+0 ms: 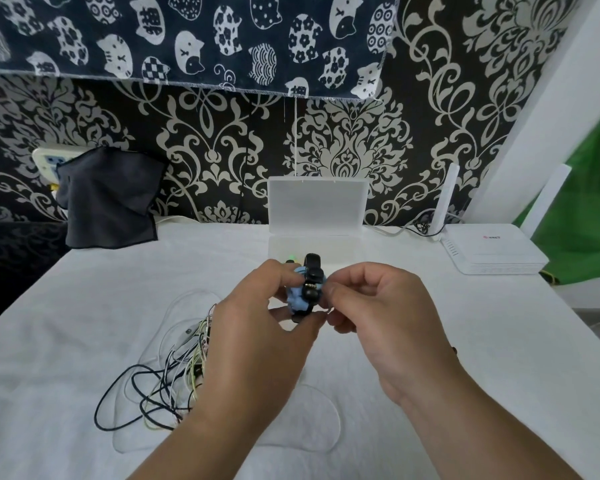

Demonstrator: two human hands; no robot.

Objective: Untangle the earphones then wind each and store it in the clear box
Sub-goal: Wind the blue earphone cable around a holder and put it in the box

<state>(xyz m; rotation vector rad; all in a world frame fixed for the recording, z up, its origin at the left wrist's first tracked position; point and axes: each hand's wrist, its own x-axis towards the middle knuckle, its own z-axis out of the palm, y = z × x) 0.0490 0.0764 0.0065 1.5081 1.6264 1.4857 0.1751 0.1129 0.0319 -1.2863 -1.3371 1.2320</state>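
Both hands meet over the middle of the white table. My left hand [257, 327] grips a wound light-blue earphone bundle [298, 299] wrapped by a black strap. My right hand [371, 306] pinches the right side of that same bundle. The clear box [317, 249] sits just behind the hands, its lid [317, 202] standing open against the wall; something small and green shows at the box's front edge. A tangle of black, white and pale-yellow earphone cables [167, 382] lies on the table to the left, partly hidden by my left forearm.
A dark cloth [108, 199] hangs over a wall socket at the back left. A white router [492, 251] with an upright antenna sits at the back right, cables trailing behind it. Patterned wallpaper lines the back wall.
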